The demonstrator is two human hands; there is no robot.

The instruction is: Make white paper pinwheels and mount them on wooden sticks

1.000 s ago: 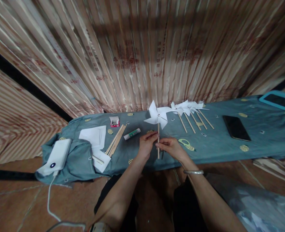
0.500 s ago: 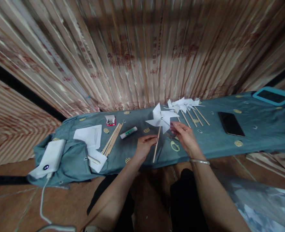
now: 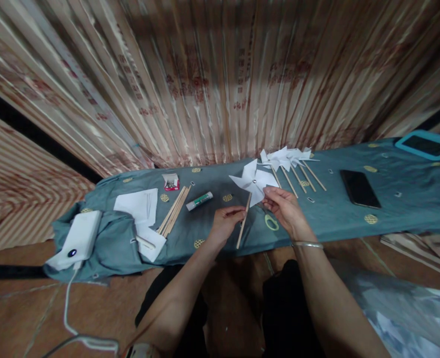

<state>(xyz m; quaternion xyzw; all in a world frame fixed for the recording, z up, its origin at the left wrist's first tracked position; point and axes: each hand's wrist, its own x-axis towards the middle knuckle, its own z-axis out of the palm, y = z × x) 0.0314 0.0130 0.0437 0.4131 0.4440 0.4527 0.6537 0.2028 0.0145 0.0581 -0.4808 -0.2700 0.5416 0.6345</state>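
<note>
A white paper pinwheel on a thin wooden stick is held above the teal cloth at the centre. My left hand is closed round the stick's middle. My right hand, a bangle on its wrist, pinches the lower right blade of the pinwheel with its fingertips. The stick leans with its top to the right. A pair of green-handled scissors lies on the cloth just under my right hand.
Several finished pinwheels lie at the back right. A black phone and a teal-cased tablet lie further right. To the left are a glue stick, loose sticks, a pin box, white paper and a white power bank.
My right hand left the stick and went up to the pinwheel's blade. The stick tilted from upright to leaning right, with my left hand still holding it.
</note>
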